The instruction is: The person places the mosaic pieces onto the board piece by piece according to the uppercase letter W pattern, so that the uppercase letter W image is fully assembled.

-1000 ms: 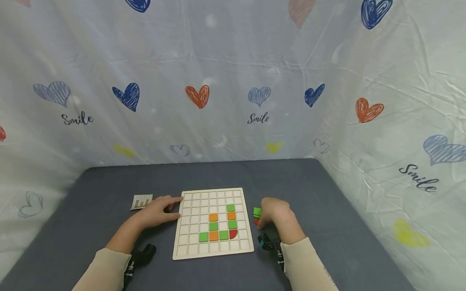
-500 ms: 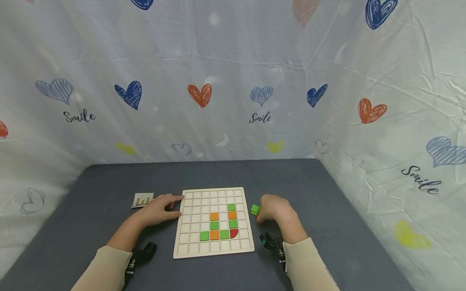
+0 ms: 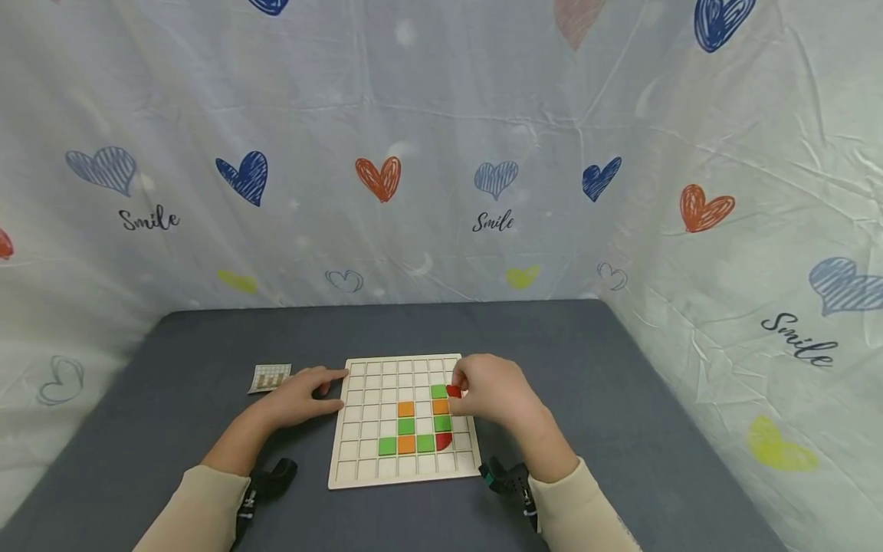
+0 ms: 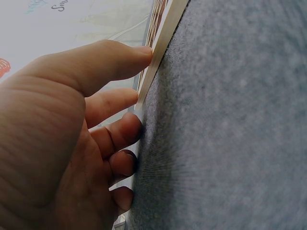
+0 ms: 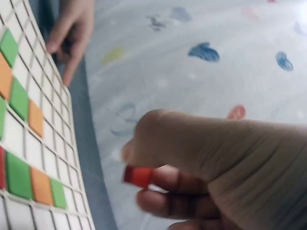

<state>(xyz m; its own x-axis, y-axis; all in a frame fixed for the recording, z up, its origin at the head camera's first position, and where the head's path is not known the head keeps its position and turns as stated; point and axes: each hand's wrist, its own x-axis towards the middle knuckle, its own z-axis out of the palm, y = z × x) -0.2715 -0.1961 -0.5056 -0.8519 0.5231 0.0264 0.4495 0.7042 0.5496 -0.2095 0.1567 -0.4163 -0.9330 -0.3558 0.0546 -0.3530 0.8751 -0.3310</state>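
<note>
A pale gridded wooden board [image 3: 369,415] lies on the table, with several green tiles [image 3: 388,446], several orange tiles [image 3: 406,444] and one red rounded-corner tile [image 3: 444,441] in its cells. At the board's left edge, my left hand [image 3: 297,400] touches the side with thumb and index fingertip, as the left wrist view also shows; its other fingers bend loosely. Over the board's upper right part, my right hand [image 3: 498,389] pinches a small red tile [image 5: 139,176] between thumb and fingers. That tile is beside the topmost green tile [image 3: 439,392] in the head view.
A small printed card [image 3: 270,378] lies left of the board, just beyond the left hand. Behind the dark grey table [image 3: 386,330] hangs a white curtain [image 3: 428,253] with printed hearts. The loose green tiles right of the board are hidden by the right hand.
My right hand has moved from the loose tiles beside the board leftward over its upper right, carrying a red tile. The left hand stays at the board's edge.
</note>
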